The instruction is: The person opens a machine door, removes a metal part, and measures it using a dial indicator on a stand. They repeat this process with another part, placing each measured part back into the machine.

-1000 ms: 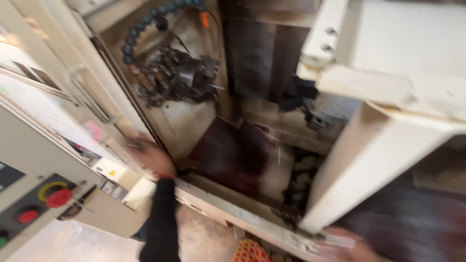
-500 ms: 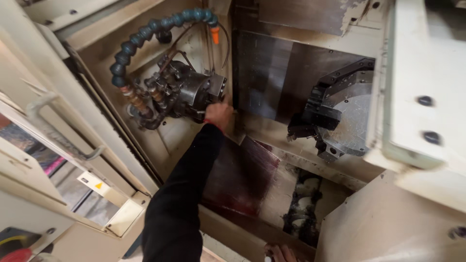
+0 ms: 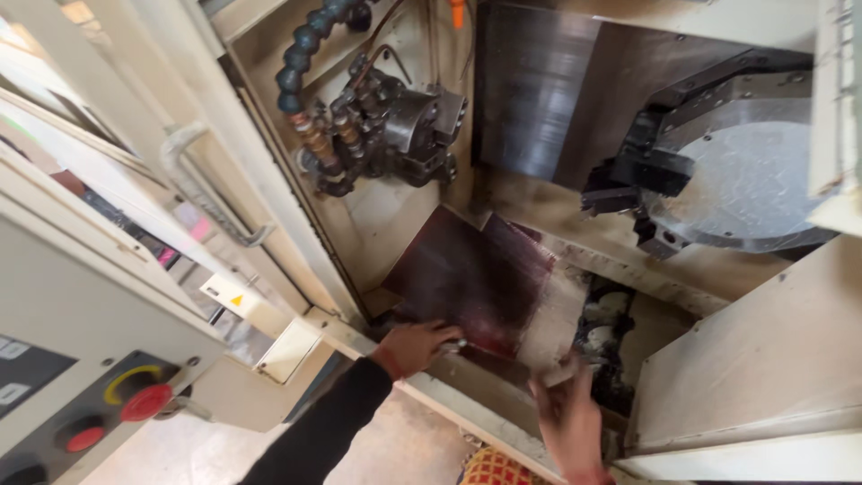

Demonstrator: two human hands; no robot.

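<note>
The left hand (image 3: pixel 415 346) is clenched on a small metal piece (image 3: pixel 455 342) at the sill (image 3: pixel 467 395), low enough to clear the chuck (image 3: pixel 404 135) well above. The right hand (image 3: pixel 567 415) is blurred; its grip cannot be told. It is beside the chip pit (image 3: pixel 603 332).

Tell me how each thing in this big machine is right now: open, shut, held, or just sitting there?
Sliding door: open.
Chuck: nothing in it that I can see.
Tool turret: drawn back at the right.
Sloped dark plate: stained and wet-looking.
Left hand: closed on a small metal piece.
Right hand: blurred, beside the plate's lower edge.
Red buttons: untouched.
</note>
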